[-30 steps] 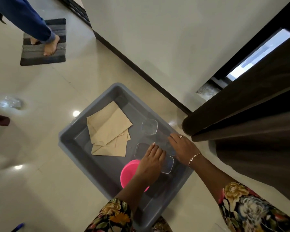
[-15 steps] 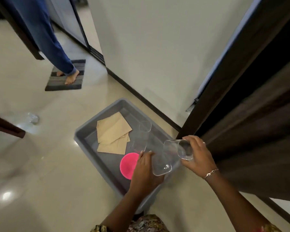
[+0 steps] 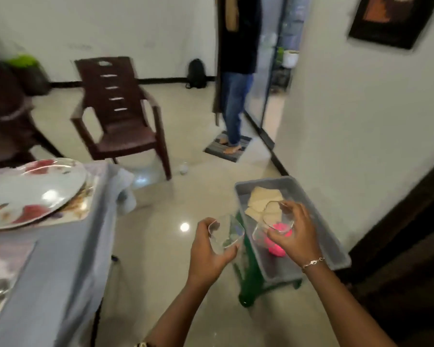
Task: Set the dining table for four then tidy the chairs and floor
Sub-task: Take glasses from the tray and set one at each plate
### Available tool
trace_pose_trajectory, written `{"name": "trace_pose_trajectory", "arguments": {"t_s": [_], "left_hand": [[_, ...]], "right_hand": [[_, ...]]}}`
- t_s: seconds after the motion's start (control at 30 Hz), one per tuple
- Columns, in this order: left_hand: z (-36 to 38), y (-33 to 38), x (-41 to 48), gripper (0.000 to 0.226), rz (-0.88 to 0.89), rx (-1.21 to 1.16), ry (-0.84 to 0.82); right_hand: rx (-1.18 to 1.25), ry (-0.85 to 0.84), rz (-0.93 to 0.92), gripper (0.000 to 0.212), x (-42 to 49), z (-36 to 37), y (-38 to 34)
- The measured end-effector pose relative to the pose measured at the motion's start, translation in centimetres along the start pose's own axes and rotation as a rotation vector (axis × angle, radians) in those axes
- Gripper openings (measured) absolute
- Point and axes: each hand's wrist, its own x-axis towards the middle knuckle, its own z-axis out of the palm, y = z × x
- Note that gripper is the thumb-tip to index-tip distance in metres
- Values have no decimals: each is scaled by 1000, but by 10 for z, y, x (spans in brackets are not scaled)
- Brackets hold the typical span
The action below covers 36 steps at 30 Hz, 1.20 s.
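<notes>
We held the left glass (image 3: 225,234) in the left hand (image 3: 207,254), fingers curled round its far side and thumb on the near wall, cupping it from below so it sat roughly upright. The right glass (image 3: 273,227) was in the right hand (image 3: 297,237), which came at it from the right with fingers wrapped over its wall near the rim. It tilted, mouth toward us, and the blur kept us from telling where the thumb lay. One glass per hand looked to us like a way to carry two at once without clinking them; they were near each other but apart.

The left glass hung over the floor (image 3: 161,259), between the table (image 3: 50,276) and the tub (image 3: 336,254). The right glass hung over the tub, above the pink thing (image 3: 277,251) and near the napkins (image 3: 259,199) lying in it. The tub sat on a green stool (image 3: 246,294) by the wall, we judged to keep supplies within reach of the table.

On the table a plate (image 3: 30,194) lay on a placemat (image 3: 79,209), so we judged the setting under way and the glasses bound for the places. Beyond, a chair (image 3: 122,116) stood away from the table, not yet tidied, a small clear thing (image 3: 183,169) lay on the floor, and another person (image 3: 236,91) stood on a mat (image 3: 227,146)
</notes>
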Motion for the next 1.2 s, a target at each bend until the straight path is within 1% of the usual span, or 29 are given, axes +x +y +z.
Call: {"name": "trace_pose_trajectory", "arguments": {"t_s": [0.2,0.37,0.53,0.67,0.77,0.93,1.03,1.2], "left_hand": [[-138,-21,-47,54,-84,-1,317],[-259,-44,-85,59,-139,9,503],[-380,-78,-117,58,-188,40,613],[-453,-97,-131,58,-220,91,641],[-492,-109,-135,64,-227,76,685],[-533,-130,-124,61,-223,84,717],[-549,-137,-115,56,-219,83,721],[-567,-143,-93,67,-239,111,697]], "right_hand": [[84,-258,-150,64,-17,107,-104],[156,-413,-229,63,-44,209,-190],[170,-497,-266,62,-73,310,-270],[179,-551,-277,62,-91,374,-321],[164,-557,-271,61,-97,411,-345],[116,-516,-271,63,-86,462,-364],[73,-486,-216,66,-73,485,-365],[15,-465,-138,67,-57,512,-357]]}}
